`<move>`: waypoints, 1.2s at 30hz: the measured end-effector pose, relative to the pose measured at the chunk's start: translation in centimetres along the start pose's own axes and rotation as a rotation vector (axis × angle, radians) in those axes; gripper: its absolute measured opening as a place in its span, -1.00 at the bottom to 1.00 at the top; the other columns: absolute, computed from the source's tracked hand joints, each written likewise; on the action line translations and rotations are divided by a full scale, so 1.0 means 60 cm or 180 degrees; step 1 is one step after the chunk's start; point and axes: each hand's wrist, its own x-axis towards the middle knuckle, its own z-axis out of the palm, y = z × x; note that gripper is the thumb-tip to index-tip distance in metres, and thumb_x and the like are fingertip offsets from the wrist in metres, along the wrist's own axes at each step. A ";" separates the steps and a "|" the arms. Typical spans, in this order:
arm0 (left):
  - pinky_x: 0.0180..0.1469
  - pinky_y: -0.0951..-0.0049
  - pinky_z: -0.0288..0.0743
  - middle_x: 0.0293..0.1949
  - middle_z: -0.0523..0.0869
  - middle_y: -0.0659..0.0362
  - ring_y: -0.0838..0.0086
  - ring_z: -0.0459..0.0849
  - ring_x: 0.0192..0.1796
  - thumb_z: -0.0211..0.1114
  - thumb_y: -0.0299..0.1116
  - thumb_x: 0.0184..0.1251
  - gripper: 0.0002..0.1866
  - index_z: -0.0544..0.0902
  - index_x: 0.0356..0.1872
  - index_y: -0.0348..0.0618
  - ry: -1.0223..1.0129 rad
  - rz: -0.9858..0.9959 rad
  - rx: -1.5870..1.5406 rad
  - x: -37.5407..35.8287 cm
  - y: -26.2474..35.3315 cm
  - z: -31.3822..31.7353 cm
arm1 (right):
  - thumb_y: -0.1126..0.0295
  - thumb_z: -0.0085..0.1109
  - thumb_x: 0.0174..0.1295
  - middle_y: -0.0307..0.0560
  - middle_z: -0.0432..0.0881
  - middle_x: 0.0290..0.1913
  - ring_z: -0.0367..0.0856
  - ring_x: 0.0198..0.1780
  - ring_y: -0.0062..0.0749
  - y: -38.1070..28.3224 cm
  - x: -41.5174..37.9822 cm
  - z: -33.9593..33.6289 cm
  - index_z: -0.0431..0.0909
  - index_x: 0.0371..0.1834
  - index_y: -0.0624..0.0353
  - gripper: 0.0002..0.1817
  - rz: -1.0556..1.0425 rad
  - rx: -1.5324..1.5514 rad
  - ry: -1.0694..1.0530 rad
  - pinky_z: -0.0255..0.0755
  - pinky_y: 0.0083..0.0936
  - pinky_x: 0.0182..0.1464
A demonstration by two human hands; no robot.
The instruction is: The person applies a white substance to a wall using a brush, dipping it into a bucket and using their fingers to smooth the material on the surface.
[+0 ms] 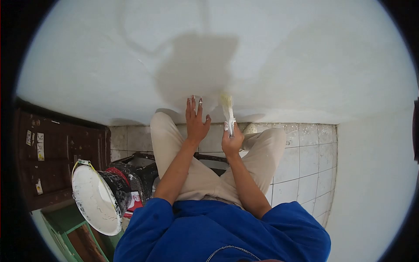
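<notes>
My right hand [233, 140] is closed around the white-smeared handle of a paintbrush [228, 111], held upright with its pale yellowish bristles toward the white wall [301, 65]. To its left, my left hand [197, 124] is stretched out with fingers spread and nothing in it. White paint marks its fingertips, which reach up close to the lower part of the wall. A shadow falls on the wall above both hands.
A paint-splashed bucket [94, 198] with a white inside stands at my left, beside a black paint-spotted object [142, 174]. Behind it are a dark brown door [56, 153] and a green wooden frame [72, 214]. Speckled white tiles [286, 192] cover the floor.
</notes>
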 end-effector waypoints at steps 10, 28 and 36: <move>0.38 -0.11 -0.04 0.47 0.01 -0.11 -0.06 -0.08 0.50 0.23 -0.37 0.08 -0.24 0.22 0.39 -0.21 -0.0125 -0.0094 0.0120 -0.004 0.000 0.000 | 0.48 0.12 0.17 0.24 0.56 -0.52 0.57 -0.53 0.07 -0.020 -0.010 0.004 0.54 -0.09 0.37 -0.74 0.0653 0.0302 -0.0152 0.38 -0.29 -0.50; 0.38 -0.04 0.01 0.49 -0.07 -0.12 -0.06 -0.07 0.49 0.24 -0.36 0.10 -0.18 0.11 0.44 -0.18 -0.0353 -0.0200 -0.0087 -0.022 -0.004 0.014 | 0.44 0.09 0.23 0.26 0.58 -0.47 0.60 -0.42 0.16 -0.019 0.031 0.014 0.52 -0.01 0.32 -0.71 0.0564 0.0061 -0.0212 0.42 -0.21 -0.39; 0.38 -0.01 0.03 0.47 -0.03 -0.16 -0.08 -0.03 0.48 0.24 -0.40 0.08 -0.24 0.21 0.38 -0.25 -0.0314 -0.0109 -0.0126 -0.019 -0.008 0.019 | 0.48 0.06 0.25 0.22 0.51 -0.56 0.51 -0.59 -0.05 -0.025 0.009 -0.004 0.53 -0.09 0.35 -0.78 0.0096 0.0048 0.0033 0.37 -0.32 -0.48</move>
